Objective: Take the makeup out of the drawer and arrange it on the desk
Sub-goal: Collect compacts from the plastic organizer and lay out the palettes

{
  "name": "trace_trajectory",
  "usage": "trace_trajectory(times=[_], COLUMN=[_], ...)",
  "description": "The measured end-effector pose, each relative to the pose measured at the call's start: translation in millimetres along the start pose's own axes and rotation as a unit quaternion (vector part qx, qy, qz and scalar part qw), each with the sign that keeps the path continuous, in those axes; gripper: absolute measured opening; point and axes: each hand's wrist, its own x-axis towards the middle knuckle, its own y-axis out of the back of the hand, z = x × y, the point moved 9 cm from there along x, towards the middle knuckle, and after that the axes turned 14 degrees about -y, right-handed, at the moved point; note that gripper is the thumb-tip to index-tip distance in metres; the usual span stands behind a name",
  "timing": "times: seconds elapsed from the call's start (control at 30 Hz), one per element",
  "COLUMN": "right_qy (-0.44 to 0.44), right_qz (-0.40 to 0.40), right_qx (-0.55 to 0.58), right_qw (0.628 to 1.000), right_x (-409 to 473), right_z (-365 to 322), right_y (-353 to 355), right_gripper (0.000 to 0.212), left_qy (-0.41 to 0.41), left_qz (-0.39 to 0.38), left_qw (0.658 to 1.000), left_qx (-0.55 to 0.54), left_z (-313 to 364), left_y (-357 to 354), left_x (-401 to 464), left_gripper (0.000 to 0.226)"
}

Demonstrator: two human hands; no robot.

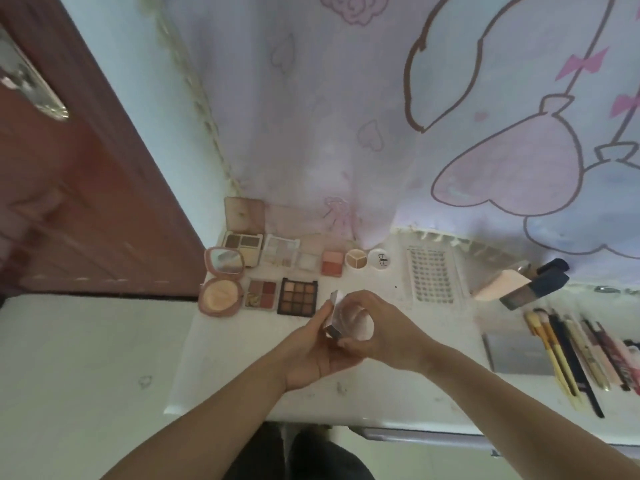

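While both hands meet above the white desk (242,368), they hold a small clear square compact (337,318) between them, raised off the desktop. The left hand (315,355) cradles it from below, fingers running up its left edge; the right hand (377,327) curls over it from the right, thumb and fingers pinching its sides. Just beyond the compact lies a dark nine-pan eyeshadow palette (298,296), with a four-pan reddish palette (261,294) beside it and a round pink powder compact (221,287), lid open, at the desk's left edge. Behind these runs a row: an open brown-toned palette (243,244), a pale shimmer palette (280,254), a coral blush (333,263), a round three-part concealer pot (355,259) and a white round lid (380,260). Farther right sit a tray of false lashes (433,276), a pink sponge wedge (504,284), a dark foundation bottle (536,285) lying down, and a line of brushes and pencils (581,351). A cartoon-printed curtain (346,116) hangs behind.
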Motion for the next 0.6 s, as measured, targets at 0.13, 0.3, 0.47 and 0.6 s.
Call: trace_trajectory(times=[0.13, 0.3, 0.47, 0.6], right_qy=[0.03, 0.056, 0.055, 0.06], right_qz=[-0.041, -0.077, -0.096, -0.059], right_qx=[-0.022, -0.034, -0.065, -0.048], right_qw=[0.998, 0.995, 0.992, 0.995], right_x=[16.1, 24.5, 26.9, 28.6], right_z=[-40.7, -83.8, -113.5, -141.1], right_y=[-22.4, -45.3, -69.6, -69.8], right_gripper=[0.045, 0.044, 0.04, 0.032], left_qy=[-0.041, -0.066, -0.082, -0.084], left_qz=[-0.003, 0.003, 0.02, 0.017], left_qw=[0.999, 0.997, 0.996, 0.996], left_qx=[-0.023, -0.04, -0.017, 0.036], left_z=[23.0, 44.0, 66.8, 80.6], left_y=[25.2, 47.5, 65.3, 70.7], left_x=[-26.1, -54.9, -81.1, -88.8], left_gripper=[0.066, 0.059, 0.065, 0.069])
